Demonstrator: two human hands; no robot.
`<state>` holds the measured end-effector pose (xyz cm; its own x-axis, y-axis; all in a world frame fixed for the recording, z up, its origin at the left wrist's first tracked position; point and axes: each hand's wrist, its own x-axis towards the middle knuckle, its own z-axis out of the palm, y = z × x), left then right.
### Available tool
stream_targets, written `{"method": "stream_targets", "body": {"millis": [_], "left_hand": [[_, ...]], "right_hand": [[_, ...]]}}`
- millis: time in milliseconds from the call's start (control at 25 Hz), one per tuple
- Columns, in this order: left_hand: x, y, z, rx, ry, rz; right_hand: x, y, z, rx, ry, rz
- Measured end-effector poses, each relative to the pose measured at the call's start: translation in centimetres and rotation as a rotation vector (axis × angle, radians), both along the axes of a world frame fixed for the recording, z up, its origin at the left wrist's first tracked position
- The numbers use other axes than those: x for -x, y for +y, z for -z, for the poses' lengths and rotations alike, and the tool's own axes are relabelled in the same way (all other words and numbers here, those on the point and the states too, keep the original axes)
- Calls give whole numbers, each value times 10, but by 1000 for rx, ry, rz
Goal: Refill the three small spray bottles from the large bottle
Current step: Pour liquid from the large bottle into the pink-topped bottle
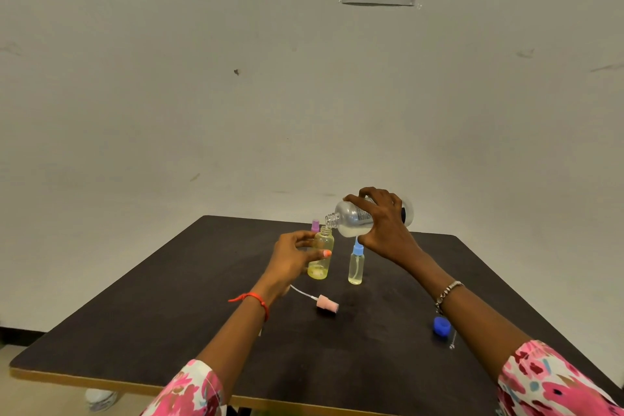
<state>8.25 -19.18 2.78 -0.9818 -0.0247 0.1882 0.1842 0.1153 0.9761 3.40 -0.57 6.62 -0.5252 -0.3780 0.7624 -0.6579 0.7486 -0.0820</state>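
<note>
The right hand (385,226) wraps round the large bottle (354,217), a clear one held above the dark table (169,314) and tipped almost level. Its open mouth is just over the uncapped neck of the yellow spray bottle (322,246), and pale liquid pools along its lower side. The left hand (293,258) grips the yellow bottle from the left, thumb across the front, and the bottle stands upright on the table. The two hands are apart, each curled round its own bottle. Just right of the yellow bottle stands a small clear bottle with a blue spray top (356,263), below the right hand. A purple spray top (315,225) shows behind the yellow bottle; its body is hidden. A pink spray head (327,304) with its white tube lies on the table nearer the person, and a blue cap (441,326) lies beside the right forearm.
</note>
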Motion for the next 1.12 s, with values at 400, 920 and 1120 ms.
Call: {"method": "stream_targets", "body": {"millis": [400, 920, 1120], "left_hand": [[0, 0, -1, -21, -1, 8], [-1, -2, 0, -34, -11, -2], [-2, -2, -2, -26, -4, 0]], "right_hand": [[1, -1, -2, -16, 25, 6], [1, -3, -3, -22, 32, 2], [1, -2, -3, -24, 24, 9]]}}
